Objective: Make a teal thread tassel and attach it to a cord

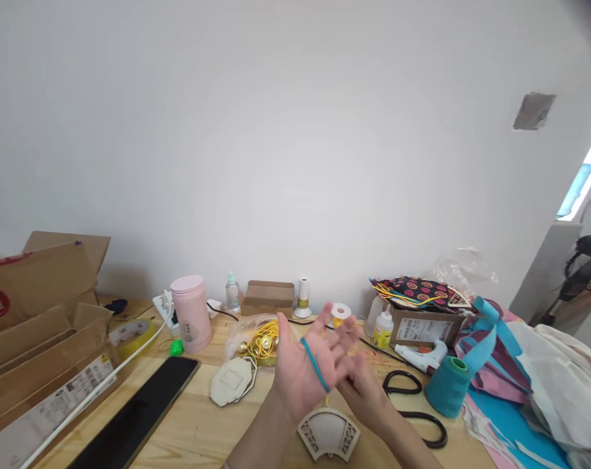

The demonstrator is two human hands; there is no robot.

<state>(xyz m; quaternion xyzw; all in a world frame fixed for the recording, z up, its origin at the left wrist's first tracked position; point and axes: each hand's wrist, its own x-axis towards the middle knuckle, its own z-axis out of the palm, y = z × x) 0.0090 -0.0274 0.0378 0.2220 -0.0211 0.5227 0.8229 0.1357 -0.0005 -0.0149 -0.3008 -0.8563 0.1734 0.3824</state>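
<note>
Already done, as far as shows: teal thread (315,366) laid in a narrow band across the palm of the left hand (307,371). Judging by that slim band, probably early in the winding. Left undone so far: nothing tied to the small ring (330,454) at the lower edge of the fan-shaped frame (329,431), though with yellow cord (326,401) at its top. Frame lying on the desk (192,433), between the forearms.

Left hand spread, palm up, fingers loose, with only the thread across it. Right hand (367,389) half curled, close against the left fingers; impossible to make out whether pinching any strand.

In the frame, pale, matt, wood-like material, with lattice cutouts at both ends and a plain curved panel between. To the right, a fuzzy teal cone (449,385) of thread, tapering upward, beside black scissors (429,423) with wide looped handles. Underneath, smooth yellowish wood grain; on the left, a flat glossy phone (141,413).
</note>
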